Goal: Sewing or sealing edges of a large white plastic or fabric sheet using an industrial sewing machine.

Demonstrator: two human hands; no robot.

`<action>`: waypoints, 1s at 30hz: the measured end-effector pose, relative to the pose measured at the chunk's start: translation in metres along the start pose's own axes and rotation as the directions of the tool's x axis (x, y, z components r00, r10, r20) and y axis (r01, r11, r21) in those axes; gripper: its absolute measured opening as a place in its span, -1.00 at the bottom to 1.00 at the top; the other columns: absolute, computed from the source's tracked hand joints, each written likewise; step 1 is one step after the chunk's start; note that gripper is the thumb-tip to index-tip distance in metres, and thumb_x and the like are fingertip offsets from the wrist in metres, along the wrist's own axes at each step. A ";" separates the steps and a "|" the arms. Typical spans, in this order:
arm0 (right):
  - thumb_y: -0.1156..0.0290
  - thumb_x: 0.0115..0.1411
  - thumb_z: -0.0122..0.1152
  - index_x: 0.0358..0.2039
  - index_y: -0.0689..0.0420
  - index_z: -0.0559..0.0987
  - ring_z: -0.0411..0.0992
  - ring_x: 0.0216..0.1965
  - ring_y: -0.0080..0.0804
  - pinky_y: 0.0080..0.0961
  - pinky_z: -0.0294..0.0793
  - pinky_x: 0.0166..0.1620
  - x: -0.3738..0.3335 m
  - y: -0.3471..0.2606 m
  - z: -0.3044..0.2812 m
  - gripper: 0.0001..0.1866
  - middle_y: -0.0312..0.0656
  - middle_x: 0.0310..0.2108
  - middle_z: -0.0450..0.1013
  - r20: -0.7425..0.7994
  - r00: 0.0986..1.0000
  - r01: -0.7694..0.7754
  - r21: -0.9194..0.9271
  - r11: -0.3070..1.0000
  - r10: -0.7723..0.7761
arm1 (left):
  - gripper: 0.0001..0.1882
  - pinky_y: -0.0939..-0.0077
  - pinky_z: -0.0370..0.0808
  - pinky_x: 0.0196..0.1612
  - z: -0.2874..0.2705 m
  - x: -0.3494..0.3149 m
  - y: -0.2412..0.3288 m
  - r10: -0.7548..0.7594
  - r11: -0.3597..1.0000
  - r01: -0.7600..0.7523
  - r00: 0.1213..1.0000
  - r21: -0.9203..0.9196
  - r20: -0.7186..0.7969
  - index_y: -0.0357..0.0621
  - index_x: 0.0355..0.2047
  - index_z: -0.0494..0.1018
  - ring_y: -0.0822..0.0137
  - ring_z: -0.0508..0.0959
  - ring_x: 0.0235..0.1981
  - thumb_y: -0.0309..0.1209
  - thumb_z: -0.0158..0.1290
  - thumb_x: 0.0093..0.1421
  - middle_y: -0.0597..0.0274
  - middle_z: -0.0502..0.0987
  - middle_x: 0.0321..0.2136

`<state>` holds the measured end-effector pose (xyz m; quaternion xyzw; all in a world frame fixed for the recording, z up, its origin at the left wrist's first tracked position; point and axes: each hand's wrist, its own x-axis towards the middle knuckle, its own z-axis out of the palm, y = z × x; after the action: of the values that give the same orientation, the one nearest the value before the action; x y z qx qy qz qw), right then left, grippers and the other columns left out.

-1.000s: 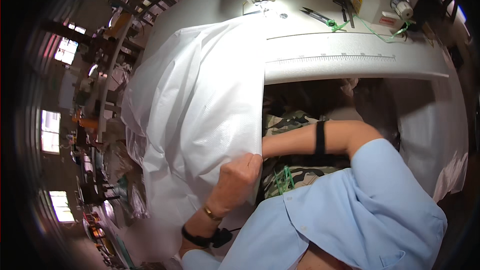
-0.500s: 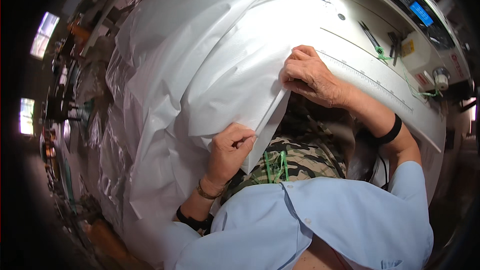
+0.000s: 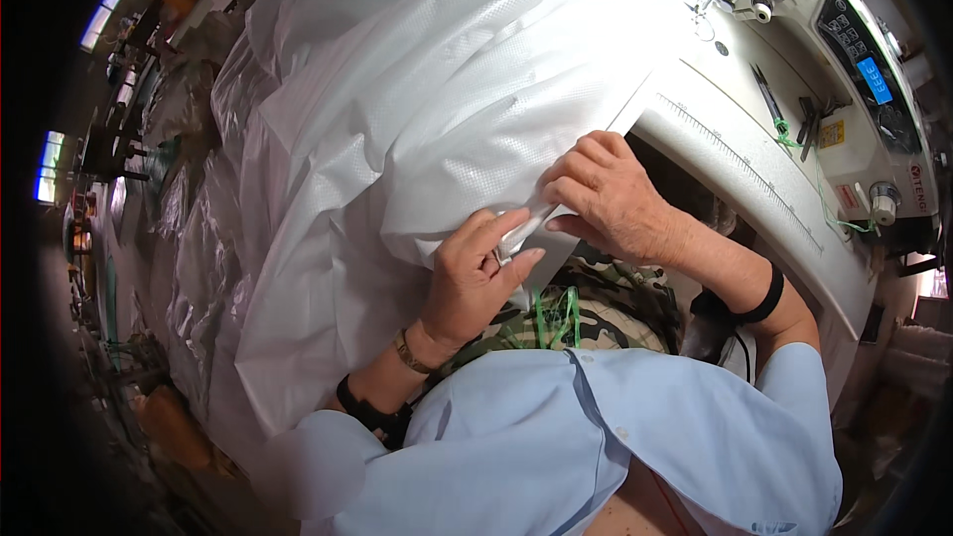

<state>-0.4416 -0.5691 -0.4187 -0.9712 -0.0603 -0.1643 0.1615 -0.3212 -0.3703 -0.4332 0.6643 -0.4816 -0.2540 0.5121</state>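
Note:
A large white woven-plastic sheet [image 3: 467, 129] spreads in loose folds over the table and down toward my lap. My left hand [image 3: 475, 273] pinches its folded near edge, with the rolled fabric between thumb and fingers. Just to the right, my right hand [image 3: 608, 201] is closed on the same edge, its fingers curled over the fabric. The two hands are close together, and a short stretch of folded edge shows between them. Farther along, the sheet's edge runs up toward the sewing machine [image 3: 884, 164] at the upper right.
A printed ruler scale [image 3: 740, 161] runs along the white tabletop. Thread snips [image 3: 768, 97] with green thread lie beside the machine. Crumpled clear plastic [image 3: 199, 288] hangs at the left. Camouflage cloth [image 3: 615, 298] covers my lap, with green strands on it.
My right hand has come down along the edge toward my left hand. My left thumb and forefinger have spread wider around the fold. The view has shifted slightly.

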 end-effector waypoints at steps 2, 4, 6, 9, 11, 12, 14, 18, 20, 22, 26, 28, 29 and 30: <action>0.25 0.07 0.37 -0.29 0.06 0.48 0.36 -0.14 -0.28 -0.20 0.29 0.08 0.001 0.005 -0.004 -0.72 -0.27 -0.25 0.41 -0.004 1.000 0.018 -0.015 1.000 -0.018 | -0.68 0.65 0.27 -0.50 0.004 0.002 -0.003 0.097 0.995 -0.094 0.993 0.041 -0.073 -0.31 -0.07 0.56 0.58 0.26 -0.56 -0.61 0.25 0.13 0.36 0.37 -0.45; 0.24 0.10 0.35 -0.37 0.06 0.46 0.36 -0.19 -0.31 -0.25 0.32 0.02 0.002 0.010 -0.010 -0.75 -0.26 -0.32 0.38 -0.024 0.999 0.037 -0.035 0.999 -0.038 | -0.72 0.61 0.29 -0.50 0.005 0.005 -0.011 0.148 0.988 -0.143 0.983 0.058 -0.104 -0.31 -0.13 0.58 0.54 0.29 -0.57 -0.60 0.26 0.11 0.33 0.37 -0.48; 0.24 0.11 0.34 -0.37 0.06 0.46 0.36 -0.21 -0.32 -0.27 0.32 -0.01 0.003 0.013 -0.010 -0.75 -0.27 -0.32 0.38 -0.016 0.999 0.039 -0.030 0.999 -0.039 | -0.77 0.58 0.30 -0.50 0.005 0.008 -0.012 0.201 0.978 -0.192 0.971 0.078 -0.134 -0.30 -0.19 0.60 0.49 0.32 -0.57 -0.59 0.28 0.10 0.30 0.38 -0.51; 0.26 0.10 0.35 -0.40 0.06 0.45 0.36 -0.25 -0.35 -0.33 0.34 -0.09 0.002 0.015 -0.007 -0.76 -0.30 -0.34 0.38 -0.036 0.998 0.051 -0.018 0.999 -0.052 | -0.81 0.52 0.33 -0.51 -0.001 0.013 -0.001 0.281 0.937 -0.246 0.953 0.247 -0.115 -0.28 -0.26 0.61 0.41 0.36 -0.59 -0.59 0.29 0.08 0.25 0.38 -0.54; 0.27 0.11 0.34 -0.41 0.07 0.45 0.35 -0.27 -0.35 -0.37 0.33 -0.16 0.002 0.015 -0.006 -0.76 -0.29 -0.34 0.38 -0.027 0.999 0.027 -0.036 0.999 -0.028 | -0.81 0.44 0.39 -0.52 -0.005 0.018 0.009 0.334 0.873 -0.287 0.941 0.395 -0.056 -0.28 -0.24 0.61 0.30 0.42 -0.61 -0.62 0.23 0.09 0.21 0.42 -0.54; 0.27 0.11 0.34 -0.41 0.07 0.45 0.35 -0.27 -0.35 -0.37 0.33 -0.16 0.002 0.015 -0.007 -0.76 -0.29 -0.34 0.38 -0.029 0.999 0.025 -0.039 0.999 -0.026 | -0.81 0.44 0.39 -0.52 -0.006 0.018 0.008 0.338 0.872 -0.291 0.940 0.394 -0.054 -0.28 -0.24 0.61 0.30 0.42 -0.61 -0.62 0.23 0.09 0.21 0.42 -0.54; 0.27 0.12 0.34 -0.41 0.07 0.46 0.35 -0.29 -0.35 -0.39 0.31 -0.20 0.005 0.014 -0.011 -0.77 -0.28 -0.36 0.39 -0.026 0.999 0.028 -0.041 0.999 -0.029 | -0.74 0.40 0.42 -0.51 -0.008 0.014 0.007 0.420 0.792 -0.360 0.908 0.492 -0.011 -0.29 -0.17 0.59 0.25 0.50 -0.58 -0.68 0.14 0.09 0.18 0.48 -0.47; 0.25 0.11 0.34 -0.41 0.07 0.49 0.36 -0.35 -0.36 -0.40 0.31 -0.24 0.008 0.019 -0.017 -0.77 -0.30 -0.42 0.39 -0.085 0.996 0.027 -0.017 0.999 -0.029 | -0.59 0.36 0.45 -0.47 -0.010 0.014 0.016 0.404 0.779 -0.383 0.912 0.496 0.069 -0.32 -0.04 0.55 0.18 0.53 -0.54 -0.75 0.06 0.05 0.11 0.48 -0.43; 0.20 0.13 0.33 -0.47 0.07 0.47 0.37 -0.36 -0.37 -0.39 0.31 -0.26 0.008 0.025 -0.017 -0.74 -0.30 -0.46 0.38 -0.090 0.996 0.023 0.003 1.000 -0.022 | -0.57 0.34 0.45 -0.47 -0.008 0.019 0.016 0.411 0.756 -0.412 0.904 0.509 0.122 -0.33 -0.03 0.54 0.17 0.52 -0.54 -0.75 0.06 0.05 0.11 0.47 -0.45; 0.17 0.16 0.31 -0.50 0.05 0.47 0.37 -0.36 -0.39 -0.40 0.30 -0.25 0.009 0.023 -0.014 -0.72 -0.31 -0.50 0.37 -0.100 0.995 0.030 0.042 0.999 -0.026 | -0.58 0.31 0.45 -0.46 -0.013 0.020 0.020 0.350 0.734 -0.406 0.913 0.545 0.209 -0.35 0.01 0.50 0.13 0.52 -0.53 -0.70 0.10 0.08 0.07 0.44 -0.48; 0.16 0.17 0.30 -0.50 0.03 0.48 0.36 -0.35 -0.40 -0.41 0.28 -0.19 0.005 0.021 -0.020 -0.73 -0.34 -0.50 0.37 -0.066 0.998 0.016 -0.013 1.000 -0.017 | -0.65 0.30 0.45 -0.45 -0.010 0.027 0.024 0.329 0.796 -0.397 0.917 0.456 0.223 -0.37 -0.04 0.50 0.06 0.51 -0.53 -0.58 0.19 0.14 -0.01 0.49 -0.44; 0.16 0.17 0.30 -0.49 0.03 0.47 0.36 -0.34 -0.40 -0.41 0.29 -0.18 0.003 0.020 -0.021 -0.73 -0.35 -0.50 0.36 -0.078 0.996 0.038 0.004 0.999 -0.038 | -0.69 0.29 0.45 -0.46 -0.009 0.031 0.022 0.331 0.811 -0.385 0.923 0.441 0.196 -0.35 -0.08 0.51 0.06 0.51 -0.54 -0.57 0.20 0.14 0.01 0.50 -0.44; 0.16 0.17 0.30 -0.49 0.03 0.47 0.36 -0.34 -0.40 -0.41 0.29 -0.18 0.004 0.019 -0.021 -0.73 -0.35 -0.50 0.36 -0.086 0.996 0.035 -0.007 0.999 -0.035 | -0.73 0.29 0.45 -0.46 -0.009 0.032 0.021 0.318 0.832 -0.356 0.935 0.426 0.160 -0.34 -0.13 0.53 0.06 0.51 -0.54 -0.56 0.20 0.13 0.02 0.51 -0.44; 0.17 0.17 0.30 -0.48 0.03 0.47 0.36 -0.33 -0.41 -0.41 0.28 -0.18 0.004 0.019 -0.021 -0.74 -0.35 -0.50 0.35 -0.083 0.994 0.071 -0.035 0.997 -0.074 | -0.73 0.29 0.45 -0.46 -0.009 0.033 0.021 0.328 0.827 -0.366 0.931 0.428 0.163 -0.34 -0.13 0.53 0.06 0.51 -0.54 -0.56 0.20 0.13 0.02 0.51 -0.44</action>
<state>-0.4406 -0.5933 -0.4039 -0.9631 -0.0862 -0.2117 0.1424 -0.3081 -0.3959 -0.4055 0.6551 -0.6603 -0.0651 0.3614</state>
